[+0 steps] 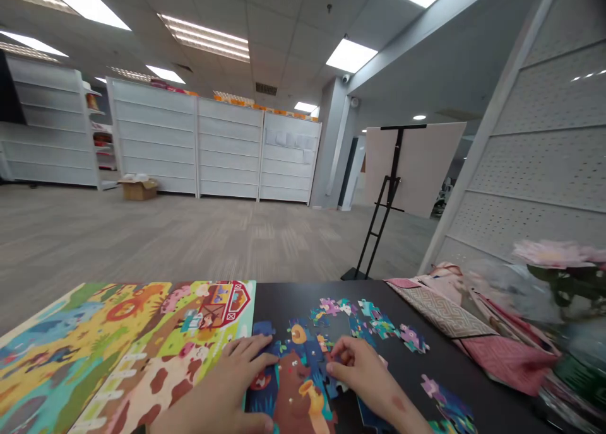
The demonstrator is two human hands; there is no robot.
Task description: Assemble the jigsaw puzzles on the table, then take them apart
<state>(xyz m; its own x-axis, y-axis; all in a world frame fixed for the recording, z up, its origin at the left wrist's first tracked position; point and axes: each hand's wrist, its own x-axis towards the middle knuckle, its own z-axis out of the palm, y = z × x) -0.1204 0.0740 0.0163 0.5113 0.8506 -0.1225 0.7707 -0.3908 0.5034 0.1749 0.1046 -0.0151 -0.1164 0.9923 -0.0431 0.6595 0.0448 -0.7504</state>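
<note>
Black bench point(478, 364), near zone: left hand point(215, 383) rests on the partly assembled jigsaw puzzle point(293, 383), fingers spread; right hand point(362, 377) contacts its upper pieces, fingers pressed together. Farm-scene picture board point(127, 339) lies left of both hands. Loose puzzle pieces point(414, 338) lie farther out, near patterned pink fabric point(473, 320).

A shop interior with white slatted shelving units point(230, 147).
</note>
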